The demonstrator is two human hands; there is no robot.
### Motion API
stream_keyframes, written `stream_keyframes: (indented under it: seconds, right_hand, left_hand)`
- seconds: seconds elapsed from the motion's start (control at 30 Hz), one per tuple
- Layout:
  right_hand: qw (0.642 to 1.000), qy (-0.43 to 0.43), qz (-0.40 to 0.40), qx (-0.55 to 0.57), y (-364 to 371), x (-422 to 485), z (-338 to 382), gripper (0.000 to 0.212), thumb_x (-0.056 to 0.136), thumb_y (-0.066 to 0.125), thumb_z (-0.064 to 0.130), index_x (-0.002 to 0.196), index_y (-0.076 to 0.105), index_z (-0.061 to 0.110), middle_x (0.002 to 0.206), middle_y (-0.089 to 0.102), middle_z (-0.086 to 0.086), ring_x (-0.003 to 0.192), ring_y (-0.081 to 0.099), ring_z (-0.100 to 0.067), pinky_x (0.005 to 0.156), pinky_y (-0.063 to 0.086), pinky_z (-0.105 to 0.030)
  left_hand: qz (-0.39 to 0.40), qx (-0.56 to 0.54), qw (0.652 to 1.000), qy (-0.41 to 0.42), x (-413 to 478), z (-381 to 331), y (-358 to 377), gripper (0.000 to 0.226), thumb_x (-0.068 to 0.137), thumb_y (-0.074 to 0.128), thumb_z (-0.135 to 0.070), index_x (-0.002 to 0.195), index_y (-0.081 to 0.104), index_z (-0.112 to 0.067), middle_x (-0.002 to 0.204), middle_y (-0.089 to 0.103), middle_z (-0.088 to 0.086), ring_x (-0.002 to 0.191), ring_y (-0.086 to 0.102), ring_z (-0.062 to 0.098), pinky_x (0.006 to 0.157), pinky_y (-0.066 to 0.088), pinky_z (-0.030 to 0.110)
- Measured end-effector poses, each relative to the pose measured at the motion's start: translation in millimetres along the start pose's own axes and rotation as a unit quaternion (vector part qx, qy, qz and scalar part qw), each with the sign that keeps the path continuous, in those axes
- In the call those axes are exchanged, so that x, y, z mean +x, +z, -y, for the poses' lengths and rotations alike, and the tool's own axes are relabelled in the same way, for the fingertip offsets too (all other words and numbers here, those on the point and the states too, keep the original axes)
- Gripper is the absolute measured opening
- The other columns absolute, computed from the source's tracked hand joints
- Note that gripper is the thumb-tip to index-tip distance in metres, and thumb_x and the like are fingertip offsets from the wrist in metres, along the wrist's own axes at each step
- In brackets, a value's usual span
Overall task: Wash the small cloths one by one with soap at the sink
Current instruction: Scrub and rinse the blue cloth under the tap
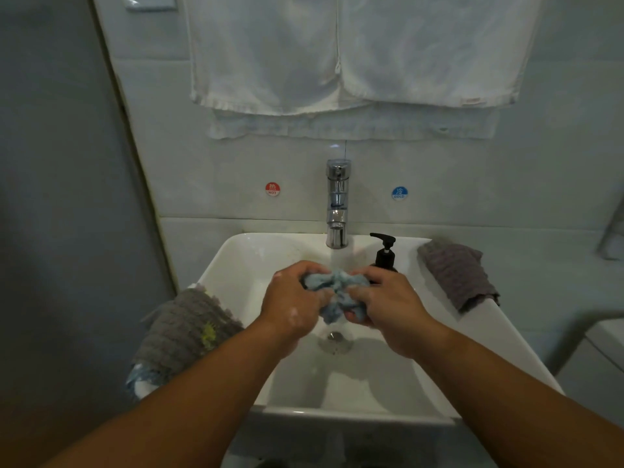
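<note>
Left grey cloth [189, 329]: draped over the sink's [354, 393] left rim, lower left of frame.
Left hand [293, 309]: sudsy, fingers curled tight into the blue cloth.
Blue cloth [334, 288]: bunched between both hands, centre frame, above the drain.
Right hand [388, 305]: fingers clamped on the cloth too.
Soap bottle [385, 255]: black pump, just behind the right hand.
Right grey cloth [456, 275]: lying on the right rim.

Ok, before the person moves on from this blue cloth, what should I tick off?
1. Crumpled light-blue cloth gripped by left hand and right hand: ok.
2. Water running from chrome tap onto it: ok.
3. Suds rinsed: not ok, foam on left hand.
4. Black pump soap bottle upright on white sink rim: ok.
5. Next grey textured cloth ready on left rim: ok.
</note>
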State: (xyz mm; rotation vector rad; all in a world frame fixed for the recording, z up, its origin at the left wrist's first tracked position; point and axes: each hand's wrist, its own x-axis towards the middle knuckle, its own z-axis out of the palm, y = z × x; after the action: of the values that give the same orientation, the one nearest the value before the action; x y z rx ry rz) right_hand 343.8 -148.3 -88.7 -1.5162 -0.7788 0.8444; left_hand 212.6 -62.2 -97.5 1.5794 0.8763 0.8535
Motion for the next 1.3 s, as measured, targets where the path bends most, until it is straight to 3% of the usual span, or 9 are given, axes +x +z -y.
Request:
stream_keyframes:
  seconds: [0.13,0.3,0.4,0.5,0.7,0.87,1.03,1.2,1.3]
  right_hand:
    - [0.996,-0.034,0.052,-0.069,8.3,-6.8,-2.6,0.011,0.094,0.069,0.014,0.104,0.074,0.014,0.093,0.076,-0.006,0.083,0.076,-0.02,0.074,0.062,-0.031]
    - [0.99,-0.038,-0.083,-0.11,2.4,9.0,2.5,0.02,0.095,0.063,0.004,0.086,0.075,0.018,0.081,0.074,-0.007,0.073,0.074,-0.019,0.063,0.061,-0.031]
    - [0.984,-0.027,-0.027,-0.174,8.7,0.2,-6.8,0.013,0.095,0.066,0.011,0.09,0.076,0.018,0.083,0.075,-0.005,0.074,0.074,-0.017,0.067,0.064,-0.033]
    - [0.984,-0.055,-0.008,-0.17,11.1,-7.1,-5.6,0.008,0.094,0.069,0.013,0.094,0.075,0.018,0.086,0.074,-0.005,0.072,0.074,-0.018,0.062,0.063,-0.03]
    - [0.987,-0.055,-0.063,-0.136,5.9,2.7,-9.8,0.016,0.093,0.066,0.008,0.096,0.071,0.023,0.092,0.074,-0.004,0.079,0.075,-0.018,0.068,0.065,-0.041]
    - [0.986,-0.078,-0.012,-0.144,9.2,-7.3,-9.0,0.014,0.093,0.068,0.01,0.098,0.067,0.023,0.097,0.071,-0.006,0.079,0.075,-0.019,0.062,0.063,-0.031]
    - [0.991,-0.066,-0.069,-0.09,2.2,2.6,-5.3,0.026,0.092,0.062,-0.002,0.1,0.068,0.022,0.102,0.069,-0.009,0.086,0.072,-0.023,0.068,0.064,-0.038]
    - [0.988,-0.076,-0.019,-0.135,11.3,-5.6,-8.9,0.013,0.091,0.069,0.007,0.092,0.066,0.019,0.094,0.07,-0.008,0.078,0.074,-0.022,0.064,0.064,-0.035]
    - [0.983,-0.118,-0.036,-0.136,9.4,-1.3,-6.4,0.008,0.089,0.072,0.012,0.088,0.069,0.019,0.088,0.072,-0.003,0.078,0.074,-0.018,0.068,0.064,-0.033]
  left_hand:
    - [-0.056,-0.003,0.998,-0.023,5.9,6.0,-4.1,0.025,0.091,0.07,0.0,0.091,0.071,-0.025,0.1,0.073,0.01,0.088,0.073,0.028,0.076,0.065,0.043]
    - [0.066,-0.046,0.996,-0.028,-5.5,7.9,4.2,0.013,0.087,0.077,-0.007,0.098,0.071,-0.012,0.1,0.073,0.015,0.083,0.077,0.027,0.074,0.064,0.042]
    - [-0.02,-0.007,1.0,-0.018,-2.1,6.8,0.8,0.014,0.09,0.073,-0.005,0.091,0.073,-0.019,0.098,0.074,0.011,0.083,0.076,0.023,0.07,0.065,0.039]
    - [-0.057,0.012,0.998,-0.019,-1.1,4.8,-3.5,0.027,0.097,0.061,0.001,0.093,0.07,-0.024,0.099,0.072,0.009,0.083,0.075,0.024,0.064,0.064,0.035]
    - [0.052,0.009,0.999,0.014,-13.1,1.5,4.6,0.01,0.094,0.069,-0.011,0.097,0.067,-0.02,0.101,0.071,0.009,0.086,0.075,0.024,0.073,0.065,0.042]
    - [-0.05,0.037,0.998,0.019,-4.6,2.2,-0.6,0.024,0.098,0.062,-0.004,0.094,0.066,-0.027,0.103,0.069,0.006,0.09,0.073,0.025,0.07,0.065,0.04]
    - [0.081,0.012,0.997,0.008,-9.2,7.1,4.4,0.024,0.093,0.069,-0.003,0.086,0.07,-0.026,0.099,0.071,0.015,0.087,0.074,0.032,0.074,0.064,0.05]
    - [-0.049,0.041,0.998,0.009,1.4,6.6,-0.5,0.021,0.097,0.062,-0.002,0.093,0.069,-0.022,0.097,0.071,0.008,0.085,0.074,0.022,0.068,0.065,0.038]
    - [0.004,0.06,0.998,-0.003,2.0,9.4,-0.5,0.019,0.095,0.065,-0.004,0.093,0.069,-0.022,0.099,0.071,0.011,0.087,0.073,0.026,0.071,0.065,0.041]
